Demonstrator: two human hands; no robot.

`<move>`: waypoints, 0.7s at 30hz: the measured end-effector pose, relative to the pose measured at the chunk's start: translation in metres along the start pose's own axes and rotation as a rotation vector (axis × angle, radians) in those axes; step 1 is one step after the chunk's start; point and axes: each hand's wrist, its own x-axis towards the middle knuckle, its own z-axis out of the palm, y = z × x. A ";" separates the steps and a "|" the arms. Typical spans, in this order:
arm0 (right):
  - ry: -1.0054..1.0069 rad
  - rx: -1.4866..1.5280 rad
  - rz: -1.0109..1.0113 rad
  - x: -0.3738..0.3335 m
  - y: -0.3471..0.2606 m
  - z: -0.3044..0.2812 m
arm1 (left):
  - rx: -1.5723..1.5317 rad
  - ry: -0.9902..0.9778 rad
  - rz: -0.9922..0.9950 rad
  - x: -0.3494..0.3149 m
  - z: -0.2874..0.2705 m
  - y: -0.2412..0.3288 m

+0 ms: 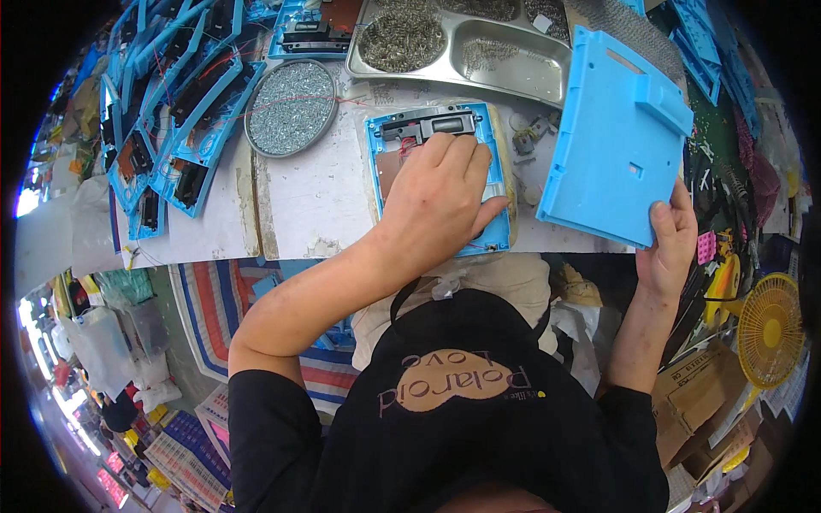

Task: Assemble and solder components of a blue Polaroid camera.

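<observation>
A blue plastic housing (373, 161) lies on the worktable in front of me. Inside it are a black module (416, 129) along the far side, thin red wires and a reddish-brown board (388, 174). My left hand (440, 197) reaches down into this housing with fingers bent together and thumb out to the side. Its fingertips are hidden, so whatever they hold does not show. To the right, my right hand (671, 244) grips a flat blue cover (609, 137) by its lower right corner. The cover is raised and tilted, with a small square hole and a raised block on its face.
Similar blue housings (195, 167) with black parts and wires are piled at the left. A round dish (291, 109) of small metal pieces and a compartmented steel tray (451, 44) with springs stand at the back. A yellow fan (771, 331) is at the right.
</observation>
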 end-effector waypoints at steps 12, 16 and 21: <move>-0.208 0.157 0.215 -0.007 0.012 0.078 | -1.096 0.191 -0.561 -0.034 -0.033 0.004; -0.297 -0.401 0.202 -0.016 0.005 0.114 | -1.075 0.325 -0.531 -0.043 -0.022 0.005; -0.280 -0.903 -0.076 -0.021 0.010 0.127 | -0.310 0.188 -0.413 -0.054 -0.022 -0.010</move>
